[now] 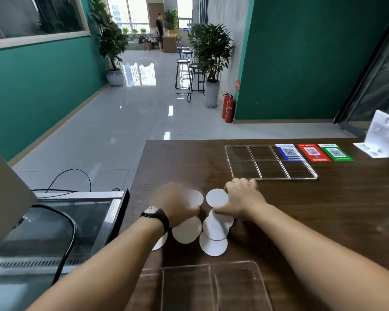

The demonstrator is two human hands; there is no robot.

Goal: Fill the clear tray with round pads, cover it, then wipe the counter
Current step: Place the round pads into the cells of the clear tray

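White round pads (215,227) are being gathered on the dark wooden table (323,209), several loose and partly overlapping just in front of the clear tray (211,286) at the near edge. The tray's compartments are being left empty so far, as far as can be seen. One pad is being pressed under the left hand (175,204), whose fingers are hidden beneath the palm, so their state cannot be told. Another pad is being pinched at its edge by the right hand (243,202), thumb and fingers (218,209) closed on it. A second clear divided piece (270,162), possibly the cover, is lying farther back beside coloured QR cards (312,152). Judged stage: early; filling is not begun, covering and wiping are both left. No cloth is being seen.
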